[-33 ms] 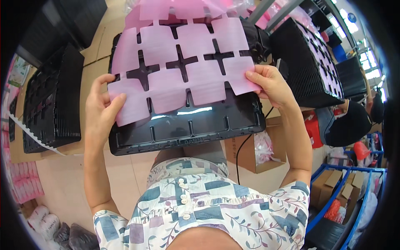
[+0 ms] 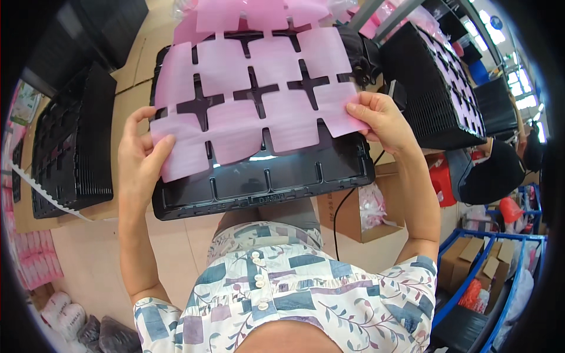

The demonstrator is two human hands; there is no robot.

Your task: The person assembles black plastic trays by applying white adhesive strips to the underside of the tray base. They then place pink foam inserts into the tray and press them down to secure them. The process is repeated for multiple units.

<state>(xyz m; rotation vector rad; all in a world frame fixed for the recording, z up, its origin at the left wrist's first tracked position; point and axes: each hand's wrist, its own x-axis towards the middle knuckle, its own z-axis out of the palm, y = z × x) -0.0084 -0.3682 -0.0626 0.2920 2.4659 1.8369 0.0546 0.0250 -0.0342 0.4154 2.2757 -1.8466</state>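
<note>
A pink foam sheet [image 2: 235,126] with cross-shaped cutouts lies over a black plastic tray [image 2: 265,182] that has rows of compartments. My left hand [image 2: 138,159] pinches the sheet's near left corner at the tray's left edge, thumb on top. My right hand [image 2: 382,120] pinches the sheet's near right corner at the tray's right edge. The tray's near row of compartments is uncovered. The rest of the tray is hidden under the sheet. More pink sheets show beyond the far edge.
A stack of black trays [image 2: 70,141] stands on the left and a taller stack [image 2: 435,88] topped with pink sheets on the right. Below are a cardboard box [image 2: 353,215] with pink bags, a black cable [image 2: 336,223], a blue cart [image 2: 471,265] and another person [image 2: 488,170].
</note>
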